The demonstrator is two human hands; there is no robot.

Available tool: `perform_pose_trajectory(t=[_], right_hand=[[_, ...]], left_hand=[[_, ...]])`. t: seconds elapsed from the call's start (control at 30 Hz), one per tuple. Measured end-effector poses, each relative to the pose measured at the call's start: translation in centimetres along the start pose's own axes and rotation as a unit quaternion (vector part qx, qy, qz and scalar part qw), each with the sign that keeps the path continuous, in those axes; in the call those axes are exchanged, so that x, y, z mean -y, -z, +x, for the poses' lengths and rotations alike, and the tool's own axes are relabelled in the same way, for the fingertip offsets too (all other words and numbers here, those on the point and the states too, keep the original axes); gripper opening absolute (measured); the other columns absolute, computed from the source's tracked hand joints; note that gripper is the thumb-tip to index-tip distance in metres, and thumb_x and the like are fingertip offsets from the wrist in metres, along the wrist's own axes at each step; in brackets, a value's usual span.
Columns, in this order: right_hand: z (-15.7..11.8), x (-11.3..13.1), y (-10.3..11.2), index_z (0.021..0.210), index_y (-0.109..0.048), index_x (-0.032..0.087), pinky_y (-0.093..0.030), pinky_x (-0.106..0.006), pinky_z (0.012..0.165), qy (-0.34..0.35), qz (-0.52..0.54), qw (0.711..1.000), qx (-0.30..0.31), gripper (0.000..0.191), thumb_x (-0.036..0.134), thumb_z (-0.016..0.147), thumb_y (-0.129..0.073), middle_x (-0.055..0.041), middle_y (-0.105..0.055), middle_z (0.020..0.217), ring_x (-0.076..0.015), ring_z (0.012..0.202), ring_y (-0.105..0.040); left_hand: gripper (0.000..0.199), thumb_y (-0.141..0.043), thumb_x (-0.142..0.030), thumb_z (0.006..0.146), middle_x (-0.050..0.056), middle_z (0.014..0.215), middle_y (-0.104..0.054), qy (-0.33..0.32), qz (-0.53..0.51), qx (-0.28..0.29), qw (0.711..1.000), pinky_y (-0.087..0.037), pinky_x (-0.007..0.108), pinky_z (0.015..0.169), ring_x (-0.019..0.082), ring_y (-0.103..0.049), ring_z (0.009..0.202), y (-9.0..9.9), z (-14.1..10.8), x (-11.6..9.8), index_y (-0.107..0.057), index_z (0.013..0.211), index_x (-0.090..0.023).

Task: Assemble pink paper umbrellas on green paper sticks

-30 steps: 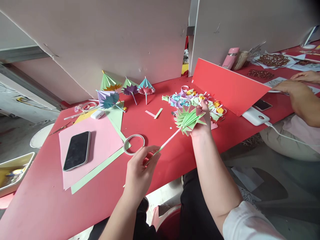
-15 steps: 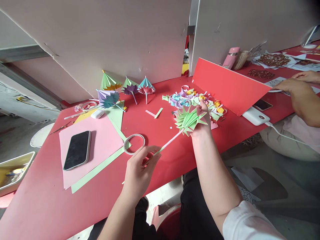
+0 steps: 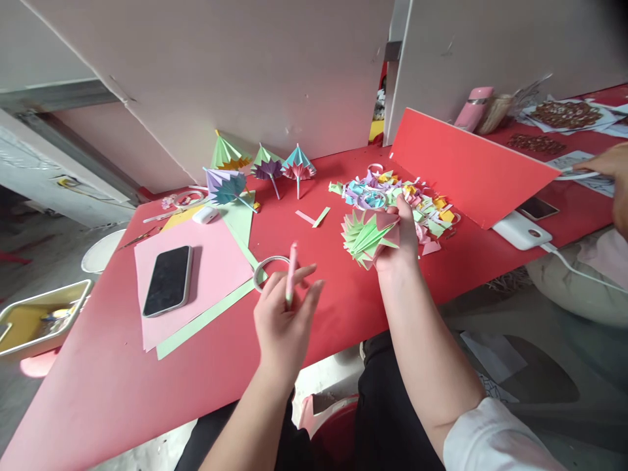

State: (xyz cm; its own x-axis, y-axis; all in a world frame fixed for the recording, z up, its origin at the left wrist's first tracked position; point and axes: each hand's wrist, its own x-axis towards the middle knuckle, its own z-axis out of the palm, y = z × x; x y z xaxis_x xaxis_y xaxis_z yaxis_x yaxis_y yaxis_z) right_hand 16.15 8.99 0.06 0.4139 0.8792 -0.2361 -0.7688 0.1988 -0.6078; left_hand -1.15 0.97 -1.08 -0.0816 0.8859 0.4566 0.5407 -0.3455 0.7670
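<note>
My right hand [image 3: 402, 242] is closed round the pink side of a pleated green-and-pink paper umbrella top [image 3: 367, 239], whose green folds face me. My left hand [image 3: 284, 314] holds a thin pink paper stick [image 3: 292, 271] between its fingers, the stick pointing up and apart from the umbrella top. Just behind my left hand lies a roll of tape [image 3: 260, 273]. Small colourful paper scraps [image 3: 387, 190] are heaped beyond my right hand. Several finished paper umbrellas [image 3: 298, 163] stand near the back wall.
A black phone [image 3: 167, 281] rests on pink paper [image 3: 216, 261] over green sheets at the left. Scissors, a white case [image 3: 205, 214] and a yellow bin [image 3: 44, 320] are further left. At right are a red board [image 3: 471, 163], a white power bank [image 3: 521, 230] and another person's hand [image 3: 611, 163].
The pink stick has come away from the umbrella top and now points upward in my left hand. The other person's hand has shifted right in view. The view has turned slightly left.
</note>
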Motion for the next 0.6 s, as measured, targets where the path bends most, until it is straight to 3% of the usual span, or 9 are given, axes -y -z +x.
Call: perform_pose_trajectory(t=[0.13,0.27,0.43,0.6], right_hand=[[-1.4,-2.2,-1.3,0.059,-0.040,0.021,-0.049,-0.022,0.047,-0.029,0.010,0.999,-0.016,0.036,0.046,0.073,-0.061,0.0071,-0.050,0.054,-0.0074,0.047,-0.054],[-2.2,-3.8,-1.8,0.057,-0.041,0.021,-0.050,-0.023,0.049,-0.023,-0.009,1.000,-0.004,0.036,0.046,0.072,-0.063,0.0077,-0.047,0.052,-0.0072,0.046,-0.054],[-2.6,-4.2,-2.0,0.057,-0.041,0.021,-0.049,-0.023,0.047,-0.009,-0.026,1.000,-0.012,0.038,0.049,0.070,-0.064,0.0069,-0.050,0.053,-0.0085,0.047,-0.056],[-2.5,-3.8,-2.0,0.058,-0.041,0.021,-0.048,-0.023,0.045,-0.044,-0.031,0.998,-0.026,0.039,0.050,0.069,-0.065,0.0073,-0.050,0.052,-0.0081,0.044,-0.054]], left_hand=[[0.018,-0.064,-0.027,0.078,0.000,0.077,-0.061,-0.051,0.012,-0.053,0.997,-0.043,0.021,0.053,0.007,-0.048,0.056,-1.4,0.1,-0.3,-0.066,0.096,-0.023],[0.013,-0.065,-0.025,0.077,-0.003,0.070,-0.063,-0.059,0.018,-0.077,0.995,-0.040,0.020,0.049,0.006,-0.046,0.050,-1.6,0.3,0.1,-0.067,0.090,-0.023],[0.011,-0.066,-0.017,0.076,-0.004,0.068,-0.065,-0.090,0.030,-0.120,0.988,-0.043,0.020,0.052,0.008,-0.055,0.056,-1.4,0.2,0.6,-0.068,0.083,-0.024],[0.010,-0.062,-0.015,0.079,-0.003,0.069,-0.067,-0.118,0.044,-0.117,0.985,-0.045,0.019,0.053,0.008,-0.060,0.059,-1.2,0.2,0.5,-0.068,0.083,-0.021]])
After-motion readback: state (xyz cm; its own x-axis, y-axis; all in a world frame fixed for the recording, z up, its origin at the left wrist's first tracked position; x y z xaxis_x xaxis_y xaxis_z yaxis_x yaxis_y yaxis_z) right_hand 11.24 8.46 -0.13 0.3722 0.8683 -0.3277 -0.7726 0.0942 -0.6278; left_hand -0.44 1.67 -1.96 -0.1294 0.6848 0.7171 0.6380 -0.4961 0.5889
